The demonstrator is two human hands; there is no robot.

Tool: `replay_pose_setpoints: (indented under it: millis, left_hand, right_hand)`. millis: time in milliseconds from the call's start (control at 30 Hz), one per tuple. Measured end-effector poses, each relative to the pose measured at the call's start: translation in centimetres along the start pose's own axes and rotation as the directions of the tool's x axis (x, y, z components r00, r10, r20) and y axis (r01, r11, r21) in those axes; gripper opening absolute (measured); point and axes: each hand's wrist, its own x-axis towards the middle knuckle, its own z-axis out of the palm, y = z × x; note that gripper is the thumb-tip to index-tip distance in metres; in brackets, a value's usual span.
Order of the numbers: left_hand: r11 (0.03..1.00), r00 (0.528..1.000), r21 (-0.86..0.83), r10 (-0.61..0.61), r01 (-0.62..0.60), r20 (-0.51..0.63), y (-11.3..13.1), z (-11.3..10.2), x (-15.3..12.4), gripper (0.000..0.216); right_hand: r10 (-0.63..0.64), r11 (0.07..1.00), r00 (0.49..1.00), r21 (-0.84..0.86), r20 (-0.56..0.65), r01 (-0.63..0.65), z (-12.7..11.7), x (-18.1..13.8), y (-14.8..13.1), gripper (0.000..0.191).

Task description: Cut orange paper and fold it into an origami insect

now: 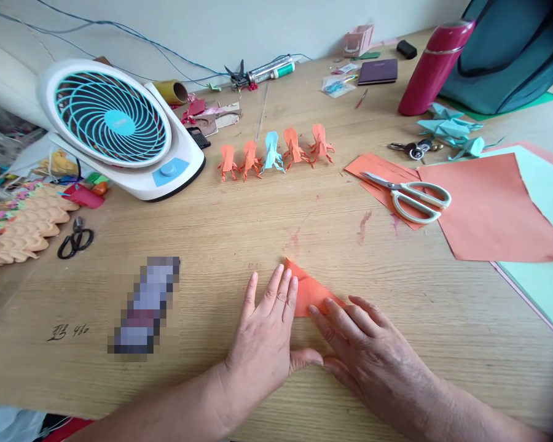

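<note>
On folded orange paper (309,293), left hand (263,331) laid flat, right hand (373,348) loosely spread

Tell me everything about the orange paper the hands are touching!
The folded orange paper looks thin; the part that shows is roughly triangular, with crease lines and a sharp far tip. It lies on the wooden tabletop. The left hand covers its left side; the right hand touches its lower right.

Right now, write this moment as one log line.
left hand: on folded orange paper; right hand: on same paper; scissors: on orange sheets
</note>
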Motion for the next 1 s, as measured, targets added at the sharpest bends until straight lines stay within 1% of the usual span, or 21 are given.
replay_pose_setpoints:
  millis: [100,200,367,500,700,833,1000]
  left_hand:
    - [1.000,1.000,-0.007,0.018,-0.018,-0.013,0.6,-0.1,0.1,0.109]
    - [0.999,0.999,-0.023,0.034,-0.034,-0.005,0.6,0.2,0.2,0.110]
    - [1.000,0.999,-0.026,-0.017,0.018,0.028,0.3,0.8,0.5,0.114]
    - [1.000,1.000,-0.025,-0.018,0.018,0.019,0.2,1.1,0.4,0.117]
    - [0.997,0.997,-0.060,-0.037,0.042,0.070,-0.2,1.5,0.5,0.115]
    - [0.994,0.995,-0.091,-0.051,0.059,0.089,-0.4,1.7,0.9,0.114]
    - [0.989,0.989,-0.107,-0.088,0.101,0.120,-0.5,1.7,1.7,0.113]
  right_hand:
    - [-0.003,1.000,1.000,0.008,0.003,0.003,0.0,0.0,0.0,0.045]
    - [0.006,1.000,1.000,0.026,-0.005,-0.005,0.0,0.0,0.0,0.046]
    - [0.019,0.999,0.999,0.046,-0.044,-0.016,0.3,0.0,0.1,0.046]
    - [0.024,0.999,0.998,0.045,-0.063,-0.022,0.3,0.0,0.1,0.048]
    - [0.026,0.997,0.999,0.067,-0.047,-0.023,0.1,0.1,0.1,0.048]
    - [0.032,0.997,0.999,0.070,-0.032,-0.030,0.3,-0.2,0.1,0.043]
    - [0.030,0.997,0.999,0.067,-0.043,-0.027,0.6,-0.3,0.1,0.042]
